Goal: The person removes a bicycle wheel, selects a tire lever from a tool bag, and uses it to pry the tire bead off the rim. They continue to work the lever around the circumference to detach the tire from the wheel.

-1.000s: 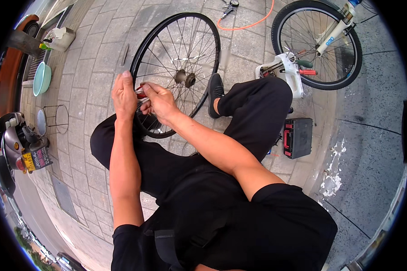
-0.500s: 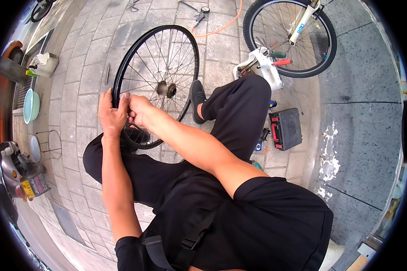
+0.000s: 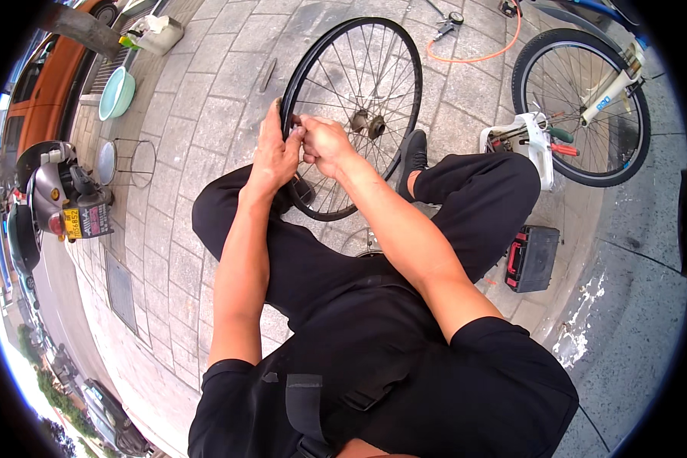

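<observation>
A black bicycle wheel (image 3: pixel 415 99) with thin spokes and a dark hub (image 3: pixel 368 122) leans in front of me, between my legs. My left hand (image 3: pixel 276 155) is at the wheel's left edge, its fingers stretched along the outer side and its thumb toward the inner side. Just inside that edge, my right hand (image 3: pixel 326 145) is closed, its fingertips pinched close to the left thumb. Whatever lies between those fingertips is hidden. My right shoe (image 3: pixel 414 156) rests beside the wheel's right side.
Right of my knee are a white tool holder (image 3: pixel 543 164) with coloured handles and a black toolbox (image 3: pixel 538 259). Beyond stands another bicycle's wheel (image 3: pixel 520 88). An air gauge (image 3: pixel 455 18) with an orange hose (image 3: pixel 485 59) lies ahead. Leftward are a green basin (image 3: pixel 114 95), stool (image 3: pixel 108 162) and scooter (image 3: pixel 61 191).
The view has swung left, so the wheel and hands appear farther right and higher. Both hands keep about the same place on the wheel's left edge.
</observation>
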Tool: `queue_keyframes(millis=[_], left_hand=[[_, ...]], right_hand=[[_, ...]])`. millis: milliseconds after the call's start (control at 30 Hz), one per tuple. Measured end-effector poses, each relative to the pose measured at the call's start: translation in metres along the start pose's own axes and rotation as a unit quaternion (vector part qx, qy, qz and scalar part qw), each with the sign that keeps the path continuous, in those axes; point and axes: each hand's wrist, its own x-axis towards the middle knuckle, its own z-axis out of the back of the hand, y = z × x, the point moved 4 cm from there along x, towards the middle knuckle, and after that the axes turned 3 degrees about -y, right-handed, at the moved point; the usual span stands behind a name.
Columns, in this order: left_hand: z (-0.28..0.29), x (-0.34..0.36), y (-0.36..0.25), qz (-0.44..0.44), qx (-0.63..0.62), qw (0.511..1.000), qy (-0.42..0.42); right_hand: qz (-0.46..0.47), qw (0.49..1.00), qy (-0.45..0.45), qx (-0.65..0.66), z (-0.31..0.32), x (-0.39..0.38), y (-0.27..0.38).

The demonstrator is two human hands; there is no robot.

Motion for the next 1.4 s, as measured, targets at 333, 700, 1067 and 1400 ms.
queue_keyframes(millis=[333, 700, 1067, 1400], left_hand=[[0.009, 0.003, 0.018, 0.011, -0.004, 0.999, 0.03], [0.01, 0.0, 0.022, -0.005, 0.035, 0.999, 0.024], [0.007, 0.0, 0.015, 0.003, 0.0, 0.999, 0.039], [0.007, 0.001, 0.009, -0.014, -0.015, 0.999, 0.036]], right_hand=[[0.062, 0.998, 0.008, 0.028, 0.02, 0.008, -0.018], [-0.023, 0.993, -0.005, 0.117, 0.018, 0.0, -0.027], [0.089, 0.994, -0.054, -0.017, 0.013, 0.002, -0.009], [0.156, 0.972, -0.133, -0.115, 0.008, -0.011, -0.006]])
